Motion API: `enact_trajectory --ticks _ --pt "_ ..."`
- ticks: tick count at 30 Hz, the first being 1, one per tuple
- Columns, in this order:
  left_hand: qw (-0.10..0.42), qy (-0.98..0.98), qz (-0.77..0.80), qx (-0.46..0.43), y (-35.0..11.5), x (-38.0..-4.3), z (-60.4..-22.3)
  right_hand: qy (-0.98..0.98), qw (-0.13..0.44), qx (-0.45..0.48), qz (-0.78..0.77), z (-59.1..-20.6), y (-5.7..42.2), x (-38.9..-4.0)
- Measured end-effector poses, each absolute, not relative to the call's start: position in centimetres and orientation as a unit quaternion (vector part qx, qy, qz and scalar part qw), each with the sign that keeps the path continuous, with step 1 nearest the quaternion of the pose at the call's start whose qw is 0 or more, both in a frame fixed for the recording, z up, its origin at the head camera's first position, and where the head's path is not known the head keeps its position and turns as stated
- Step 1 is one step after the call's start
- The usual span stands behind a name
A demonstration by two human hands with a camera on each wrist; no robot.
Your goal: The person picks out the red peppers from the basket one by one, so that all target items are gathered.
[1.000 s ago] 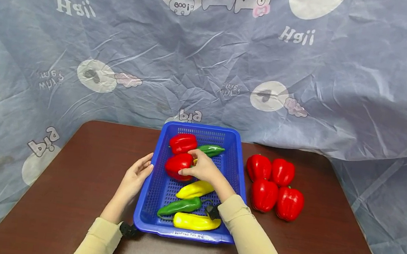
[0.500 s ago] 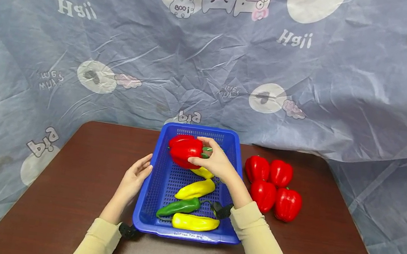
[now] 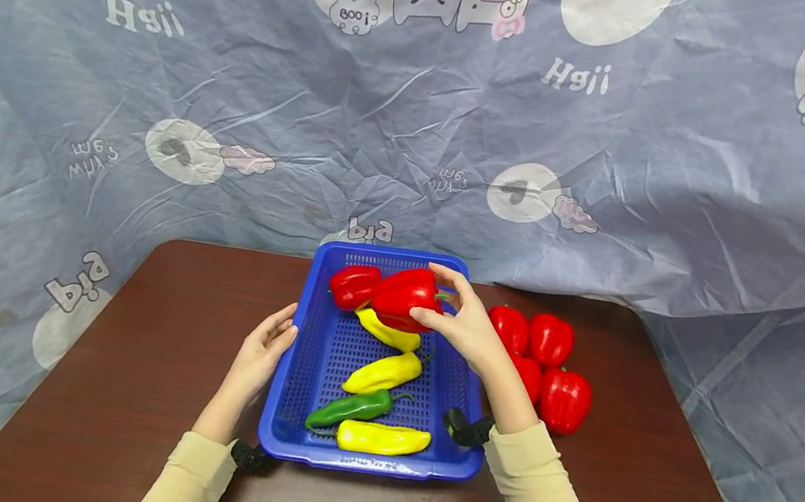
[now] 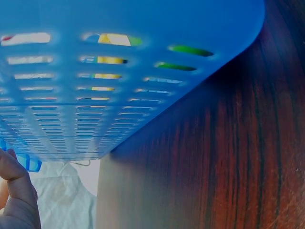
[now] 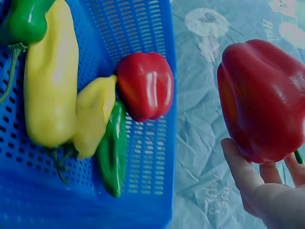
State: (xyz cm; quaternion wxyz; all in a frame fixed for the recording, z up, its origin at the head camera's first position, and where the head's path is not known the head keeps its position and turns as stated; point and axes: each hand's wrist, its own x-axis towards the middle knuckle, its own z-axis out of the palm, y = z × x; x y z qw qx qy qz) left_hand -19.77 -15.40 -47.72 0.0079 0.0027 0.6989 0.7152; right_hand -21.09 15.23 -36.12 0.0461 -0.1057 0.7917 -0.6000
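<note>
Right hand (image 3: pixel 472 325) clamps a red pepper (image 3: pixel 400 299), whose glossiness could cause slipping; left hand (image 3: pixel 260 355), relaxed, touches the basket (image 3: pixel 305 452).

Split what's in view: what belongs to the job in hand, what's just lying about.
Likely the job:
right hand
held red pepper
left hand
blue basket
red pepper inside
red peppers outside

Probably just lying about:
yellow peppers
green peppers
cloth backdrop
</note>
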Motion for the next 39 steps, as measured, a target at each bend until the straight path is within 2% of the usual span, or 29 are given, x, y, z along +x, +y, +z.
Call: enact_trajectory --ticks 15,28,39 --pt "0.011 0.691 0.723 0.005 -15.4 -19.8 -47.7 0.662 -0.009 -0.094 -0.744 -35.7 20.5 -18.6" --pt "0.02 0.695 0.718 0.002 -15.4 -19.8 -47.6 0.666 -0.035 -0.08 -0.741 -36.9 25.1 -16.1" --pt "0.022 0.697 0.717 -0.005 -15.4 -19.9 -47.6 0.692 -0.018 -0.073 -0.718 -39.2 29.1 -14.0"
